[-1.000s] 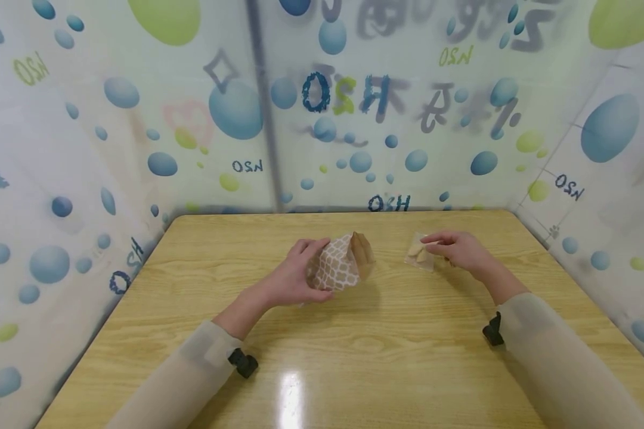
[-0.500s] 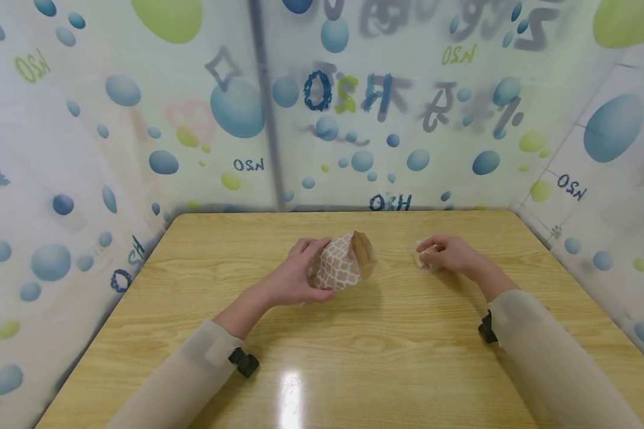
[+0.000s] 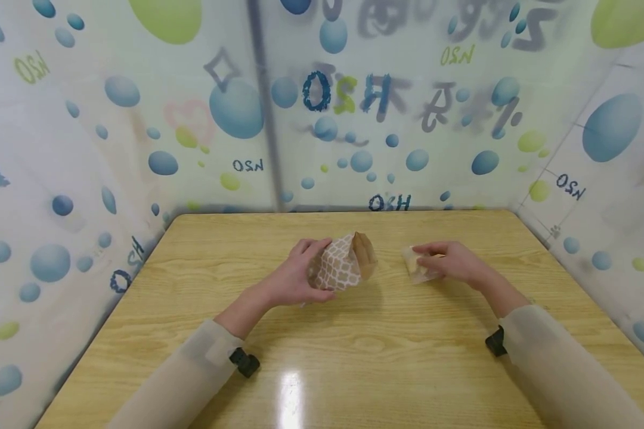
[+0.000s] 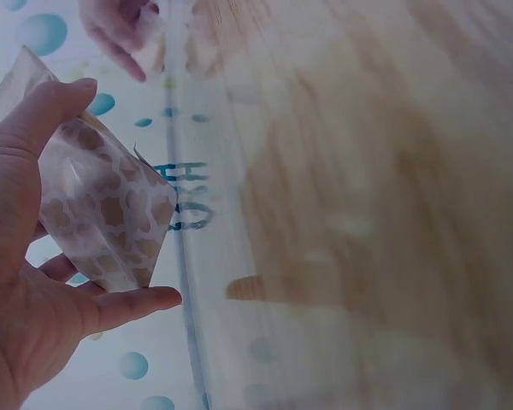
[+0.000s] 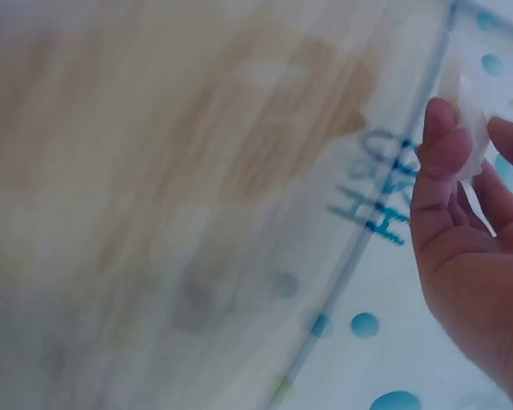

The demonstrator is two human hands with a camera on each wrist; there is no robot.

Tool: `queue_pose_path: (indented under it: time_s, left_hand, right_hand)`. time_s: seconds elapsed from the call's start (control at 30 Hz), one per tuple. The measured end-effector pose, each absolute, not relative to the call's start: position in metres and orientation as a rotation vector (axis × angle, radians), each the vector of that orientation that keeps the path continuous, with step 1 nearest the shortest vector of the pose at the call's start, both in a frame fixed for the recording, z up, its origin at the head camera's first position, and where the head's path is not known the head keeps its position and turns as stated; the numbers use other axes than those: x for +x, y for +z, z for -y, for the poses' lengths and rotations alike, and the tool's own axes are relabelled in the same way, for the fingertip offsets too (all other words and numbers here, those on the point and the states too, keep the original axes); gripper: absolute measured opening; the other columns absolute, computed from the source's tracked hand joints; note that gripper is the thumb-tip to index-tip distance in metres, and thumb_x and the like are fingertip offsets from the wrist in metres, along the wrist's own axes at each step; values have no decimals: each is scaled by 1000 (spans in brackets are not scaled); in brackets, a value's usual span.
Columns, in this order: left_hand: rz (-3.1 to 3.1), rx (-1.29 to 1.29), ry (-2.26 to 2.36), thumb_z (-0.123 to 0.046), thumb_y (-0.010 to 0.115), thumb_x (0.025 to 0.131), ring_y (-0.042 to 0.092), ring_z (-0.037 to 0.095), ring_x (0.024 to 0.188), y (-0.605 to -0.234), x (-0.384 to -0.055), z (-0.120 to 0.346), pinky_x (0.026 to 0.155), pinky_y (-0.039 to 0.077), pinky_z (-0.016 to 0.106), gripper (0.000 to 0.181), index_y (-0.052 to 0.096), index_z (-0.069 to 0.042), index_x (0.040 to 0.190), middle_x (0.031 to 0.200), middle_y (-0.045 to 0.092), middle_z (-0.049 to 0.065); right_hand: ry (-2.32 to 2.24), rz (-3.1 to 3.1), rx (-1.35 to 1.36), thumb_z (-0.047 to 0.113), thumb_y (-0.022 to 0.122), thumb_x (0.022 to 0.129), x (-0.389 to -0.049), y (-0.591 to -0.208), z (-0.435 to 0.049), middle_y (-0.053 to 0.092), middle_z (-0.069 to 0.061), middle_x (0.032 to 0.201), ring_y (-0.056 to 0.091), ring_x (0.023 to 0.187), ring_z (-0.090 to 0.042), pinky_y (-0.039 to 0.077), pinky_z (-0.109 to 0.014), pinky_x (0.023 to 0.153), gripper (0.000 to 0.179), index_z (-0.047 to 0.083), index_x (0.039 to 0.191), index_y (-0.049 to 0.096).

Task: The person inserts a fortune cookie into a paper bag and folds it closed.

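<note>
A brown paper bag (image 3: 339,265) with a white lattice print lies tipped on its side in the head view, its mouth facing right. My left hand (image 3: 295,279) grips the bag from the left, thumb on one side and fingers on the other, also plain in the left wrist view. To the right, my right hand (image 3: 456,262) pinches a small clear packet (image 3: 414,268) with pale pieces inside. In the right wrist view the packet (image 5: 468,128) shows between the thumb and fingertips. The bag's inside is mostly hidden.
Both hands are over a light wooden table (image 3: 354,357). A white curtain (image 3: 408,137) with blue and green dots hangs behind the table and along both sides. A dark camera (image 3: 244,362) is strapped to the left wrist, another to the right.
My right hand has closed its fingers on the packet and moved it slightly left, off its earlier spot. The left hand and the bag have stayed nearly still.
</note>
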State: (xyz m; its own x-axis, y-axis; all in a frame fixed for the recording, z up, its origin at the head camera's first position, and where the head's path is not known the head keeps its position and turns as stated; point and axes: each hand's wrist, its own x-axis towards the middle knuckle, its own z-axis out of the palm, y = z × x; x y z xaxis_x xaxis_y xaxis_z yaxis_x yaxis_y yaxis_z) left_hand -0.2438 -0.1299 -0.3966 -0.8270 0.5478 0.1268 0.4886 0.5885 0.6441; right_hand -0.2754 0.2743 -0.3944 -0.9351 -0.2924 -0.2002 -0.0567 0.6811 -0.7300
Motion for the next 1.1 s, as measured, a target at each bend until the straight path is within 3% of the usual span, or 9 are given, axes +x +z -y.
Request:
queue_pose_path:
  time_s: [0.13, 0.37, 0.57, 0.7, 0.87, 1.1]
  left_hand:
    - [-2719, 895, 1065, -33, 95, 85, 42, 38, 150, -397, -244, 130, 122, 46, 61, 111, 30, -17, 173, 165, 34, 20]
    - [-2720, 901, 1063, -33, 96, 85, 43, 37, 149, -397, -244, 131, 122, 46, 61, 111, 30, -17, 172, 164, 35, 20]
    - [-2721, 890, 1064, -33, 96, 84, 42, 37, 150, -398, -244, 131, 122, 46, 61, 111, 30, -18, 173, 164, 35, 19]
    - [-2718, 881, 1058, -32, 96, 84, 41, 38, 151, -398, -244, 131, 123, 45, 61, 113, 29, -17, 173, 165, 34, 19]
    - [-2719, 889, 1049, -33, 96, 84, 42, 38, 150, -398, -244, 130, 122, 46, 62, 112, 30, -16, 173, 164, 34, 19]
    - [-2720, 908, 1030, -33, 96, 84, 43, 36, 147, -398, -243, 127, 122, 46, 61, 111, 31, -16, 172, 162, 36, 18]
  right_hand:
    - [-1232, -2555, -366, 32, 65, 112, -266, -390, -267, 56, -25, 161, 69, 123, -31, 64, -32, 86, 56, 9, 162, 55]
    - [-1411, -2474, -325, 28, 75, 106, -251, -375, -252, 62, -27, 152, 75, 104, -18, 67, -37, 86, 61, 9, 160, 56]
    - [-1466, -2569, -379, 31, 78, 104, -240, -357, -245, 74, -15, 126, 72, 94, -10, 64, -33, 81, 54, 8, 152, 65]
    - [-1454, -2621, -420, 34, 79, 104, -234, -344, -239, 77, -4, 111, 67, 86, -16, 57, -28, 72, 48, 13, 146, 71]
    - [-1431, -2637, -517, 32, 80, 103, -231, -336, -226, 72, -6, 103, 62, 79, -24, 54, -29, 67, 39, 17, 139, 76]
    - [-1374, -2611, -614, 29, 80, 103, -233, -336, -207, 71, -7, 102, 59, 78, -17, 52, -28, 65, 32, 16, 132, 79]
